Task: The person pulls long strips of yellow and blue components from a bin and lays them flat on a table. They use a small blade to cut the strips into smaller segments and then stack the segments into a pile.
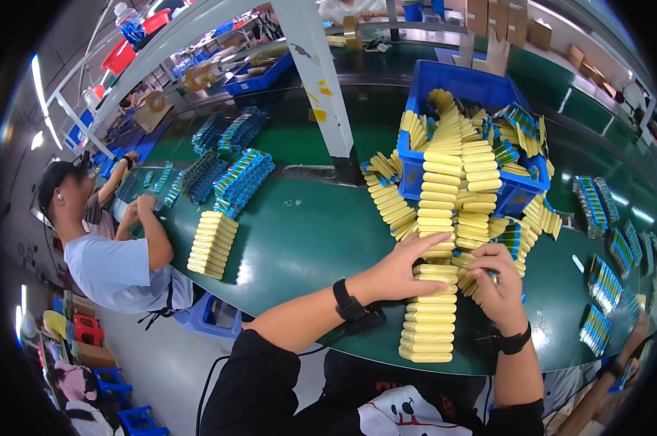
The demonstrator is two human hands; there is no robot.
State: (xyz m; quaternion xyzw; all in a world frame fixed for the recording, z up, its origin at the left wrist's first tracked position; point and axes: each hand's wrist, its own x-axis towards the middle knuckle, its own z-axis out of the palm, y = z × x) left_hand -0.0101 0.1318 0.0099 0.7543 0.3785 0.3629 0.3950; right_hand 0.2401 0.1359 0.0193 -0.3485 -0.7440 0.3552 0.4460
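A long stacked row of yellow, round-ended pieces [430, 327] runs from the table's front edge up to a blue bin. My left hand [401, 272] lies against the row's left side, its thumb and fingers spread around part of it. On the other side, my right hand [497, 283] has its fingers curled into a pinch beside the row; what lies between the fingertips is hidden. Similar yellow pieces with blue parts fill the blue bin [415, 182] and spill over its rim onto the green table [299, 254].
At left stand a yellow stack [212, 245] and blue-green bundles [242, 182]. A person in a light blue shirt [110, 261] works there. More bundles [604, 283] lie at right, near another person's arm [633, 341]. A white metal post [317, 80] rises behind the table.
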